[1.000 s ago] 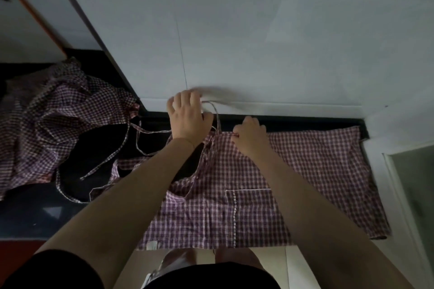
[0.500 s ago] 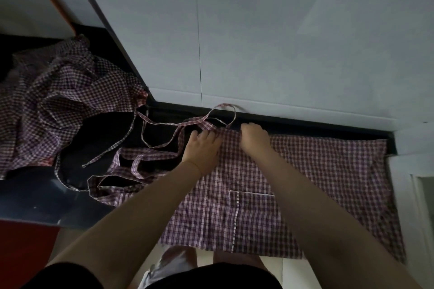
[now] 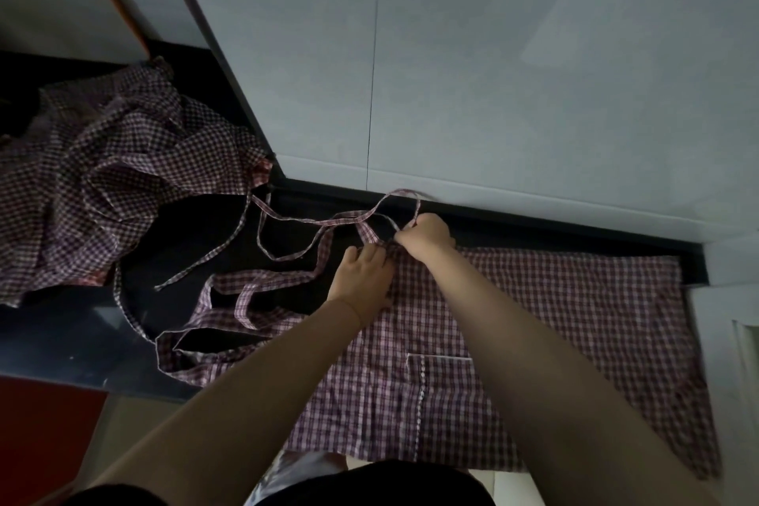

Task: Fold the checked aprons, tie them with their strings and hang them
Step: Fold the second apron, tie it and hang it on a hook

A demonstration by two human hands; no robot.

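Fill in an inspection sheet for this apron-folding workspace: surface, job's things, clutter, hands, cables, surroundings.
Surface: dark counter, glossy, along a wall.
Job's things: flat apron spread out, pocket up, near edge hanging over the counter; strings loose in loops to its left.
Clutter: crumpled apron heaped at left.
Hands: left hand rests on the flat apron's top edge; right hand pinches a string, fingers curled.
Cables: nothing seen.
Surroundings: pale tiled wall; red panel below the counter.
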